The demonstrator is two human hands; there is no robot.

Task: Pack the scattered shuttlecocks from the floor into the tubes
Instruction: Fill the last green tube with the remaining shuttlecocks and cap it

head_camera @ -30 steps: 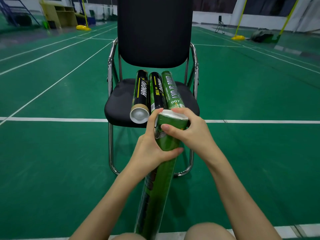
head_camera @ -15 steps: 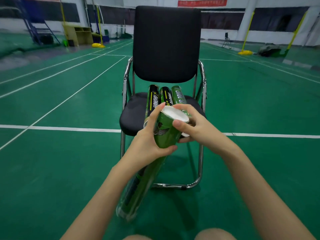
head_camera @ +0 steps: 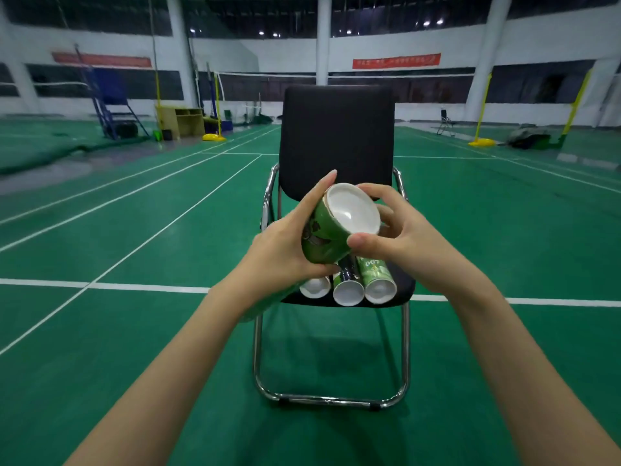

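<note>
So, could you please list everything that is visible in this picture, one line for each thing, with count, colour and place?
held tube: 1, green with white cap, in both hands in front of the chair
tubes on the seat: 3, two dark, one green, all white-capped, lying side by side
chair: 1, black with chrome frame, centre of the court
floor: green with white lines; no shuttlecocks visible on it
net posts: several, yellow, far left and right
wooden cabinet: 1, yellowish, far left
ladder stand: 1, blue, far left
banners: 2, red, back wall
left hand: gripping the tube body
right hand: fingers at the cap rim
</note>
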